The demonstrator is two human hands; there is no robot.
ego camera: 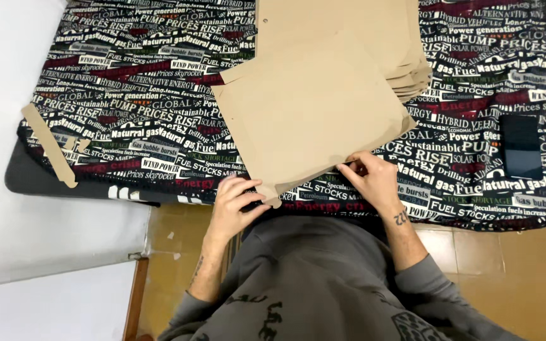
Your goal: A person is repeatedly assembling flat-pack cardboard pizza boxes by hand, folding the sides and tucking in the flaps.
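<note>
A flat tan cardboard sheet [311, 113] with cut tabs lies tilted on a black cloth printed with white and red words [127, 113]. My left hand [235, 202] pinches the sheet's near corner tab at the cloth's front edge. My right hand [371, 177] grips the sheet's near right edge with fingers and thumb. Behind the sheet is a stack of the same tan cardboard sheets [406, 44], its top edge out of frame.
A narrow tan cardboard strip [48, 145] lies at the cloth's left end. A dark flat rectangle [521, 145] rests on the cloth at the right. A white surface [7, 189] lies to the left, tan floor tiles [507, 265] below. My grey sleeves and shirt fill the bottom.
</note>
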